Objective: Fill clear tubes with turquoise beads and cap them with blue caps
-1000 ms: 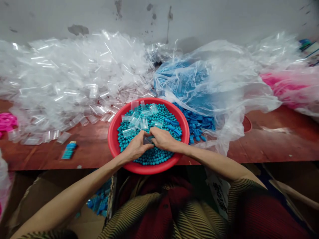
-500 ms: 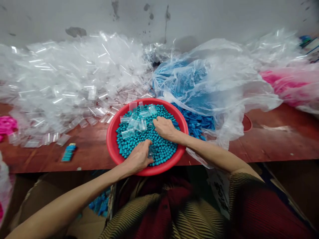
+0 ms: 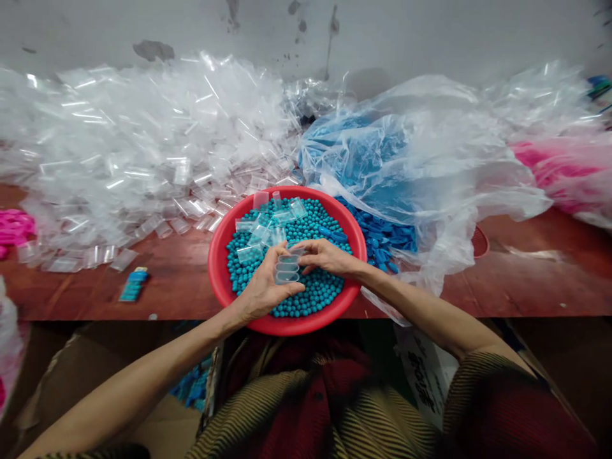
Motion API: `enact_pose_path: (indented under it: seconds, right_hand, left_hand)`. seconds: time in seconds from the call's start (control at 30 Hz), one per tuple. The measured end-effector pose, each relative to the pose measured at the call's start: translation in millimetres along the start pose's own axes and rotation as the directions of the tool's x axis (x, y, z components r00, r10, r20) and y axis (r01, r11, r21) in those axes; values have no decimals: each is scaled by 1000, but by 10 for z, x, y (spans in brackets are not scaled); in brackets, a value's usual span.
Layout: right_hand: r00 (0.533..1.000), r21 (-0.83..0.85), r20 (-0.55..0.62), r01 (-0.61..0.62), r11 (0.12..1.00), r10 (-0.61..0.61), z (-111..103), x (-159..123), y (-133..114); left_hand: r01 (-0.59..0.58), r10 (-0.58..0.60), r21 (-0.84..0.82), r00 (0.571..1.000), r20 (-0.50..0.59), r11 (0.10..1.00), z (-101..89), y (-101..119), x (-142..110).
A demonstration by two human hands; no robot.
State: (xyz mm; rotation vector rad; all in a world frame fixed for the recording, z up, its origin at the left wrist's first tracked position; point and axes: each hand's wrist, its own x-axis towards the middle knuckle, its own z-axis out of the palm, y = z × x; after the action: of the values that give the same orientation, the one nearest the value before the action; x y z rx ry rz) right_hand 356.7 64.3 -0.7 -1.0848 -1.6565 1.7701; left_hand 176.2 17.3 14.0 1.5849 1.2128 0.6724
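Over the red bowl (image 3: 216, 280) of turquoise beads (image 3: 310, 299), my left hand (image 3: 265, 285) is closed around a small stack of clear plastic sleeves (image 3: 287, 270). Their oval open ends face me. The fingers of my right hand (image 3: 329, 259) are pinched at the top of this stack, by what looks like one more clear sleeve; its fingertips partly hide it. More loose clear sleeves (image 3: 261, 236) lie on the beads at the back left of the bowl. Behind my right hand, a blue plastic piece (image 3: 332, 234) rests on the beads.
A big heap of clear sleeves (image 3: 143, 140) covers the back left. Plastic bags over blue pieces (image 3: 377, 143) and pink pieces (image 3: 549, 162) lie right. A bead-filled sleeve with a blue cap (image 3: 133, 285) lies left on the red-brown table (image 3: 176, 296). Pink pieces (image 3: 16, 226) sit farther left.
Both hands have come up from the beads and closer together. The sleeves in my left hand now show their open ends, and my right fingers have moved to them. The view shifted slightly.
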Motion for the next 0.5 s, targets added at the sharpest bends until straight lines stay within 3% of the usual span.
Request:
enact_pose_path:
  seconds: [0.1,0.2,0.27,0.37,0.43,0.5]
  right_hand:
    - [997,-262,-54,38,964,-54,97,21,17]
    - [995,-590,-47,42,806,-87,169,4,-3]
    - [998,-711,0,40,702,-58,181,-10,-20]
    - [999,-757,3,36,652,-52,123,27,-28]
    - [983,-739,-116,12,673,-145,44,113,-25]
    - [938,-691,-279,-49,721,-204,-33,231,-16]
  left_hand:
    - [18,-17,-94,1000,9,995,10,3,11]
    - [17,-19,-110,1000,-19,994,6,-38,28]
    - [41,-40,-76,999,6,996,-13,-56,29]
    - [70,-72,167,997,9,984,-57,-54,9]
    - [76,-80,372,997,-6,925,-88,-40,5]
    - [112,-134,519,991,5,848,-116,-22,34]
